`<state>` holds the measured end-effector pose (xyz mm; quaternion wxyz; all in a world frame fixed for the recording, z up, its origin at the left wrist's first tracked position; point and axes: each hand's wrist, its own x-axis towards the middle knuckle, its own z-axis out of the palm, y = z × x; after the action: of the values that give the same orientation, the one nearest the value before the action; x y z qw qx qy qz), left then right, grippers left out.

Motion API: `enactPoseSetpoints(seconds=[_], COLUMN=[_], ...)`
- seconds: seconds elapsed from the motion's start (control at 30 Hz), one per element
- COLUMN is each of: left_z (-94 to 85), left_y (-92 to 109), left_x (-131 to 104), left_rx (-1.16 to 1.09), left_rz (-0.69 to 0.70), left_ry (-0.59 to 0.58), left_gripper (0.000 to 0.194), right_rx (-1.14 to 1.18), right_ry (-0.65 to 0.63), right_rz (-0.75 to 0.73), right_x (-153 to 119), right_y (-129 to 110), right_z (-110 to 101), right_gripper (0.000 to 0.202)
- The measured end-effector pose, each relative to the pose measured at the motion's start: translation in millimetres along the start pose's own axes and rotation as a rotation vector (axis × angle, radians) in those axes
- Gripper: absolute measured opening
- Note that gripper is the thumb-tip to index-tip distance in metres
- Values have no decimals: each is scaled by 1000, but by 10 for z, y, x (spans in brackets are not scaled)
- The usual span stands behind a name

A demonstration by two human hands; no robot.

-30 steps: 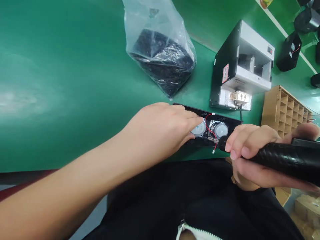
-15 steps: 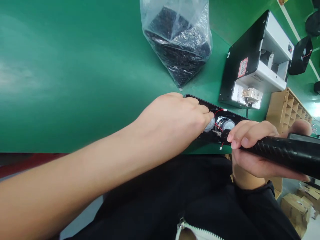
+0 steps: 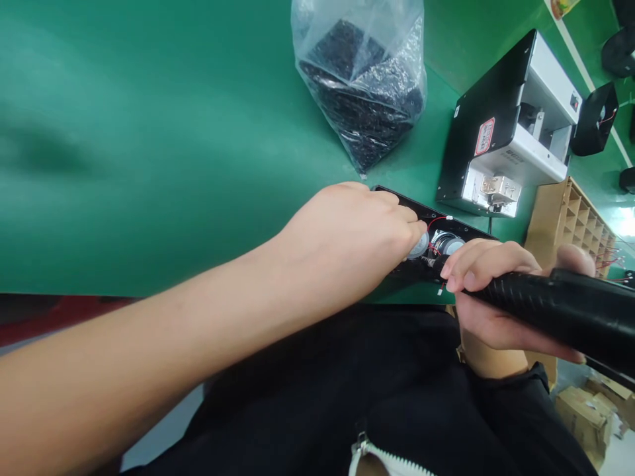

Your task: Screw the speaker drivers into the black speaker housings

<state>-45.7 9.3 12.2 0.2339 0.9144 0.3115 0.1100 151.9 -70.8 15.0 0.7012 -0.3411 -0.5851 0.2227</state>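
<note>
A long black speaker housing (image 3: 466, 228) lies on the green bench top near its front edge. Two round speaker drivers sit in it: one driver (image 3: 421, 246) beside my left fingertips, the other driver (image 3: 452, 245) further right. Red wires with small white plugs stick out around them. My left hand (image 3: 364, 231) is closed over the left part of the housing; its fingertips are partly hidden. Gripped in my right hand (image 3: 496, 277) is a black electric screwdriver (image 3: 540, 301), lying nearly level. Its tip end points left at the housing, close to the drivers.
Behind the housing lies a clear plastic bag (image 3: 364, 86) of dark pieces. A black and silver bench machine (image 3: 506, 132) stands at back right. Beyond it are a black open case (image 3: 595, 119) and a cardboard compartment rack (image 3: 570, 218). Cardboard boxes (image 3: 583, 413) sit on the floor.
The screwdriver in my right hand has shifted slightly left, and its rear end has dropped a little. My left hand keeps its place on the housing. The whole view has shifted slightly.
</note>
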Motion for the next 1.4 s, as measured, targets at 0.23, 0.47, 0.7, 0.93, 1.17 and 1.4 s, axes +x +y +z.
enactPoseSetpoints(seconds=[0.23, 0.47, 0.7, 0.93, 1.17, 1.4], left_z=[46, 14, 9, 151, 144, 203], left_y=[-7, 20, 22, -103, -231, -129], left_x=[5, 16, 44, -3, -112, -121], left_rx=[26, 22, -5, 81, 105, 41], left_rz=[29, 35, 15, 73, 139, 138], left_ry=[-3, -39, -55, 47, 88, 72], left_gripper=[26, 18, 17, 23, 28, 28], right_rx=[-13, -54, 63, 161, -190, -207], right_ry=[-216, -327, -396, -73, 24, 55], right_rz=[-28, -154, -190, -26, -282, -223], right_x=[-3, 103, 104, 278, 1236, 1342], right_y=[72, 197, 258, 91, 25, 590], right_z=[-147, -117, -144, -132, -694, -522], right_gripper=[73, 57, 62, 89, 57, 58])
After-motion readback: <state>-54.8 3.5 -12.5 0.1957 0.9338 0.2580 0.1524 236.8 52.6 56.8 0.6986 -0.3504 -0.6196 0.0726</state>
